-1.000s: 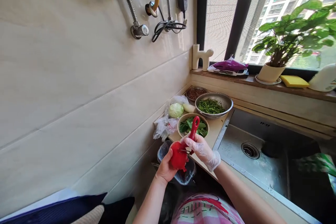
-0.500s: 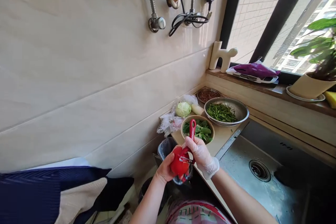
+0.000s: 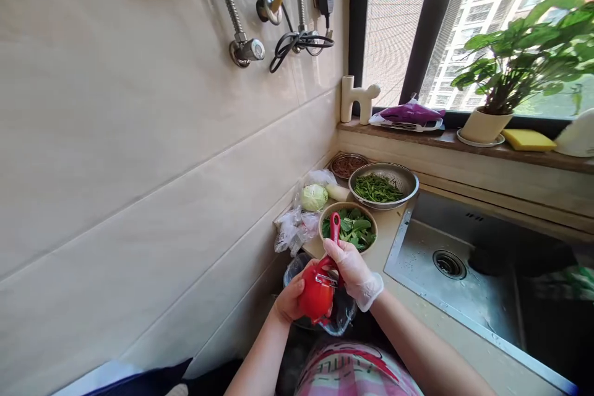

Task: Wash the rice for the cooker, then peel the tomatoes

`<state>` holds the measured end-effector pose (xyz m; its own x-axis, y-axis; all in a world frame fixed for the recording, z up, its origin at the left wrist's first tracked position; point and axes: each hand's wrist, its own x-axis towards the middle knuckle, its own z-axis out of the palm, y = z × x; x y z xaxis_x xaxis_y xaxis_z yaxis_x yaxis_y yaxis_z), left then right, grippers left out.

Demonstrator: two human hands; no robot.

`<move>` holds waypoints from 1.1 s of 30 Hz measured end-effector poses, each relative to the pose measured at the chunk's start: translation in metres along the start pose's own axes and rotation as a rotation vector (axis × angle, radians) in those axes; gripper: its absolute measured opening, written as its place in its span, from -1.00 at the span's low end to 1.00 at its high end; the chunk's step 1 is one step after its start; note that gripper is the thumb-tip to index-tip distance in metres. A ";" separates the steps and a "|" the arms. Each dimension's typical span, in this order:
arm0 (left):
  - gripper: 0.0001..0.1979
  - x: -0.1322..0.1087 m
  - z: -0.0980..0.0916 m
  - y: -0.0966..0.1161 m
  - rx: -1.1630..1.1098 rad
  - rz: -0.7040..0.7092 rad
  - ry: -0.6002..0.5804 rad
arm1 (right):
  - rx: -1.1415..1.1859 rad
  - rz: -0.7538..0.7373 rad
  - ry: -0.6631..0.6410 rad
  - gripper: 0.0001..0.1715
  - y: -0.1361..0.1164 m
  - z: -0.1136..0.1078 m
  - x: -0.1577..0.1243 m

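My left hand (image 3: 286, 301) is bare and wrapped round a red tomato (image 3: 315, 297), holding it over a clear plastic bag (image 3: 343, 315) that lines a bin below the counter edge. My right hand (image 3: 353, 270) wears a thin clear glove and grips a red-handled peeler (image 3: 331, 241), whose metal blade rests against the top of the tomato. A strip of red peel hangs from the tomato's underside.
On the counter stand a bowl of green leaves (image 3: 351, 229), a metal colander of green beans (image 3: 383, 184), a small dish (image 3: 346, 164), and a cabbage (image 3: 314, 197) among plastic bags. A steel sink (image 3: 445, 266) lies to the right. The windowsill holds a potted plant (image 3: 485, 124) and a yellow sponge (image 3: 528, 140).
The camera view swung left and then back right. Both hands stay on the tomato and peeler, and the peeler blade has shifted slightly across the tomato's top.
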<state>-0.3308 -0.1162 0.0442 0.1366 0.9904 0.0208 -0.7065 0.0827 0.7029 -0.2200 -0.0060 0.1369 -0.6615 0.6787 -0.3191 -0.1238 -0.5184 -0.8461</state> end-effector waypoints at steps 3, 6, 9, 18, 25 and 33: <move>-0.37 -0.002 -0.003 0.007 0.047 -0.074 -0.044 | 0.020 0.026 0.051 -0.42 0.006 0.003 0.003; -0.32 -0.002 0.000 0.013 0.067 -0.122 -0.067 | 0.057 0.003 0.114 -0.44 0.009 0.006 0.003; -0.33 0.000 0.002 0.019 0.079 -0.081 -0.039 | 0.127 -0.063 0.185 -0.42 0.008 0.005 0.004; -0.38 -0.006 -0.019 0.015 0.222 0.107 0.381 | -0.272 -0.312 0.118 -0.53 0.044 -0.035 0.007; -0.47 -0.009 -0.032 -0.010 0.271 0.167 0.567 | -0.898 -0.539 -0.198 -0.34 0.102 -0.068 0.011; -0.49 -0.007 -0.023 -0.023 0.289 0.157 0.642 | -0.985 -0.574 -0.107 -0.49 0.120 -0.077 0.016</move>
<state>-0.3314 -0.1230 0.0114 -0.4487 0.8654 -0.2229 -0.4606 -0.0103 0.8875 -0.1886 -0.0175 -0.0023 -0.7599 0.6117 0.2200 0.1744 0.5179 -0.8375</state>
